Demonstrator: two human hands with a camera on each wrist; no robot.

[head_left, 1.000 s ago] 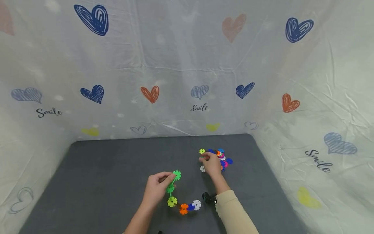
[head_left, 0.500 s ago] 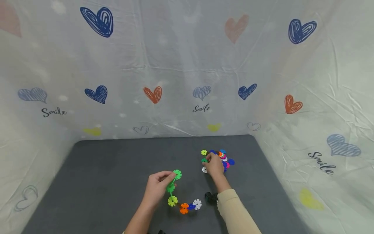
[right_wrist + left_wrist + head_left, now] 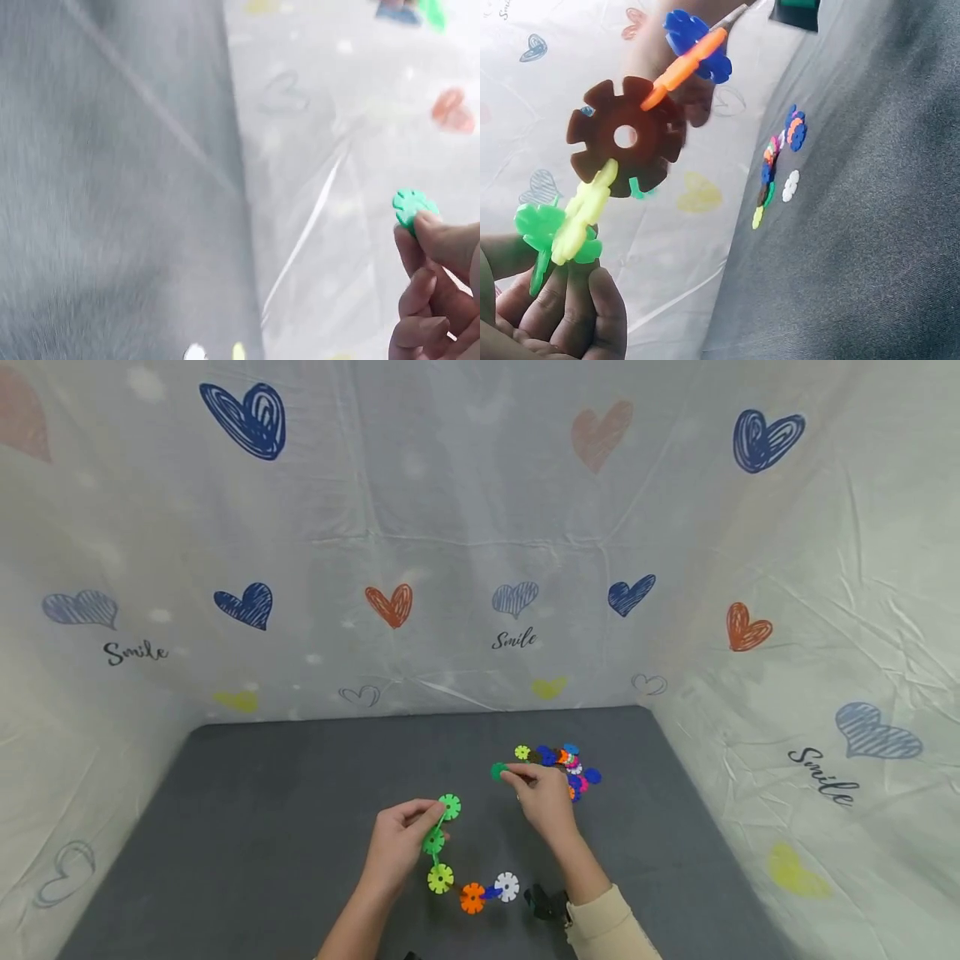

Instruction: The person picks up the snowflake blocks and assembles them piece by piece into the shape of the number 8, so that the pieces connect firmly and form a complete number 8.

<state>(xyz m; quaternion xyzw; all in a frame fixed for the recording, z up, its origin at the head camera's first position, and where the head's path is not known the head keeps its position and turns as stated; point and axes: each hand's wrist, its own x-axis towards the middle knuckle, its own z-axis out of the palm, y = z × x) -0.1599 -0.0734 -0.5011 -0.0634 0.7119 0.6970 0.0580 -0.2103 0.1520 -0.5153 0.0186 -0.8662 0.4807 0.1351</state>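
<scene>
My left hand (image 3: 396,843) grips the green end of a chain of interlocking snowflake discs, which hangs above the table. Below the green discs come a yellow-green disc (image 3: 440,878), a brown disc (image 3: 660,135), an orange disc (image 3: 472,898), a blue disc (image 3: 684,30) and a white disc (image 3: 506,887). To the right, my right hand (image 3: 546,802) pinches a loose green snowflake disc (image 3: 409,206) between thumb and finger, apart from the chain. Part of the disc pile (image 3: 572,752) is hidden behind the right hand.
Several loose discs lie on the dark grey table (image 3: 285,827) at the back right, a yellow-green disc (image 3: 522,752) at their left edge. A white disc (image 3: 790,186) lies beside them. A curtain (image 3: 450,652) printed with hearts encloses the table's back and sides.
My right hand has picked up the green disc from beside the pile and moved it left, towards the chain. The left hand keeps its hold almost unmoved.
</scene>
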